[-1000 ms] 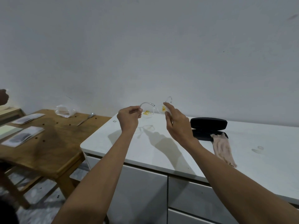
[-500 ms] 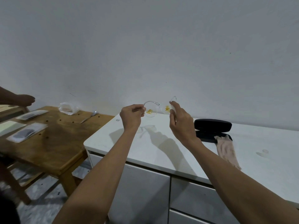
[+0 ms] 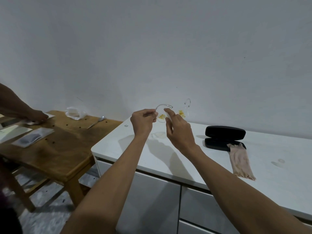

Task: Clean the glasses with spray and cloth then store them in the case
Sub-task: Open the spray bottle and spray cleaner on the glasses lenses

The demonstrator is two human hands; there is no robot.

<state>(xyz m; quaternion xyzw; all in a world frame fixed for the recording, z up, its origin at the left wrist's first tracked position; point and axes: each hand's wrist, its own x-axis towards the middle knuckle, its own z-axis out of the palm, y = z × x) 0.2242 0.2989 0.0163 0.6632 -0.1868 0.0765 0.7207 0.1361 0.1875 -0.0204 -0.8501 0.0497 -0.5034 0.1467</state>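
- Left hand [image 3: 142,121]: fingers curled, pinching the clear-framed glasses [image 3: 168,114] at the left end of the frame, where one temple arm arcs up over the lens.
- Right hand [image 3: 179,130]: raised just right of the left one, fingers loosely extended, index fingertip up against the near lens. Thumb is hidden behind the hand, so cannot tell whether it pinches the frame or only touches it.
- Glasses are held in the air above the white surface [image 3: 194,159], near its back edge by the wall. Both lenses carry yellow-orange smears. The far temple arm sticks up to the right, clear of both hands.
- Black case [image 3: 225,138] lies open on the surface, well to the right of the hands, lid tilted up.
- Pinkish cloth [image 3: 240,162] lies crumpled lengthwise on the surface, its top end touching the front right of the case and its lower end near the surface's front edge.
- Small wet-looking marks on the surface right of the cloth.
- Wooden table [image 3: 55,149] to the left, apart from the white surface, with a spoon [image 3: 97,122], a crumpled plastic bag [image 3: 75,113] and a few flat packets [image 3: 32,137].
- Another person's arm [image 3: 18,107] reaches in from the left edge, its hand resting on a paper on that table.
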